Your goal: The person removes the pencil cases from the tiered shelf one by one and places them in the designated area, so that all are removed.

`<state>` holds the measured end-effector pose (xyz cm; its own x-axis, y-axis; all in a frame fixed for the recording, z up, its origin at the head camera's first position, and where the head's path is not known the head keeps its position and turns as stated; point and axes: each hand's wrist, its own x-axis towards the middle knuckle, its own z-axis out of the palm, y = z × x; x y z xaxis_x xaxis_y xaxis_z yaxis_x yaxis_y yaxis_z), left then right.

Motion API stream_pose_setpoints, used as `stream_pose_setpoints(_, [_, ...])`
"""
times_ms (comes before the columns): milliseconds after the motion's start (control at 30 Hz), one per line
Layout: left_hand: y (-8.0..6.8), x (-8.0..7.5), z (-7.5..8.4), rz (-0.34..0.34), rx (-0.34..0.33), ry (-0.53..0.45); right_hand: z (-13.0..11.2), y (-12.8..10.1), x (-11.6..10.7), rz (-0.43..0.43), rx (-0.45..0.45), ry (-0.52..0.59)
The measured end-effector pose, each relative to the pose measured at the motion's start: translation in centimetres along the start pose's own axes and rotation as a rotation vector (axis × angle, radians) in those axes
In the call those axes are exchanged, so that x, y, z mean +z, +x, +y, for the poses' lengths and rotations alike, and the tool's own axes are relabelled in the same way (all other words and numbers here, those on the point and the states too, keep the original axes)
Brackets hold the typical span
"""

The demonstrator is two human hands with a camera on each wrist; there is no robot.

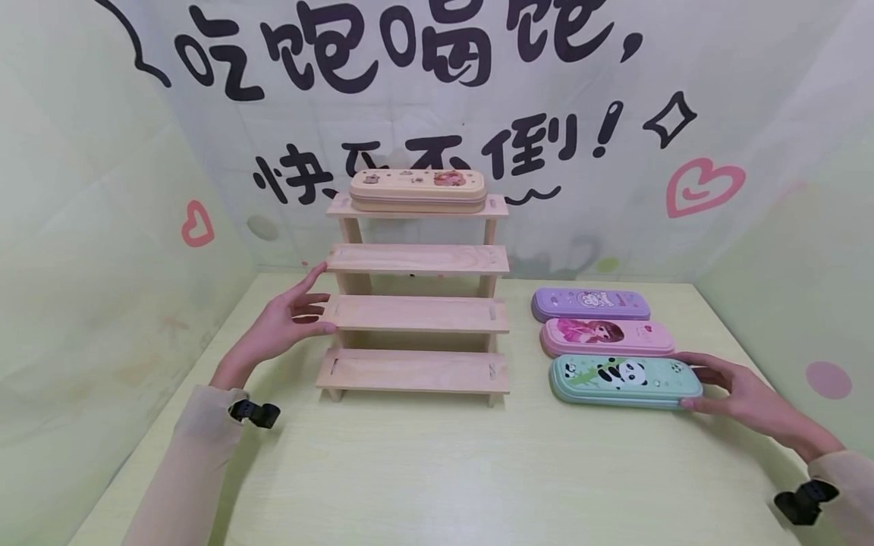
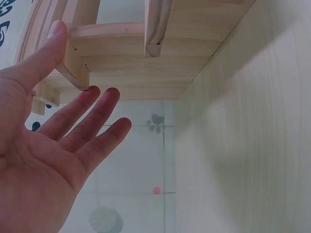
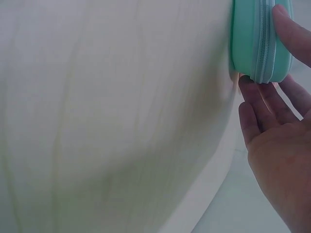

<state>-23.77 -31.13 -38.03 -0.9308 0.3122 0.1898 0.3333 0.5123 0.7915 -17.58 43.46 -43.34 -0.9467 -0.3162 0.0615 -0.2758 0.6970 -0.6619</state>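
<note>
The table (image 1: 423,470) is pale green with a light wood grain and is enclosed by printed backdrop walls (image 1: 683,76) bearing black characters and pink hearts.

The wooden rack (image 1: 416,315) stands upright near the table's rear centre. It has four stepped shelves. The top shelf carries one beige pencil case (image 1: 418,189), lying flat and lengthwise. The three lower shelves carry nothing.

Three closed pencil cases lie flat on the table to the right of the rack, in a row from back to front, each just beside the next:
- purple pencil case (image 1: 590,304), rearmost;
- pink pencil case (image 1: 606,337), in the middle;
- green panda pencil case (image 1: 625,381), nearest the front edge.
All zips appear closed; contents cannot be seen.

The right hand (image 1: 740,394) is at the right end of the green panda pencil case. In the right wrist view, the thumb lies on one face of the case at the zip (image 3: 268,43) and the fingers (image 3: 257,104) reach under the opposite face, so the hand grips the case end. The case rests on the table.

The left hand (image 1: 283,322) is spread wide with straight fingers and holds nothing. In the left wrist view, its fingertips (image 2: 90,94) touch the left end of the rack at the second and third shelves.
</note>
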Motion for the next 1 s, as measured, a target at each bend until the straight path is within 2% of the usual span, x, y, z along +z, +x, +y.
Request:
stream_pose_setpoints(200, [0.0,0.0,0.0,-0.002,-0.002,-0.002,-0.2,0.1,0.0,-0.01,0.017,-0.016])
stream_pose_setpoints(367, [0.0,0.0,0.0,0.0,-0.008,0.002,-0.2,0.1,-0.2,0.006,-0.003,-0.015])
stream_pose_setpoints(567, [0.1,0.0,0.1,0.002,-0.002,0.002,-0.7,0.1,-1.2,0.025,-0.013,-0.037])
stream_pose_setpoints(767, [0.1,0.0,0.1,-0.004,-0.007,0.003,-2.6,0.5,-2.4,0.072,-0.035,-0.063])
stream_pose_setpoints(1000, [0.0,0.0,0.1,-0.005,-0.007,0.001,-6.3,2.9,-2.6,0.095,-0.084,-0.1])
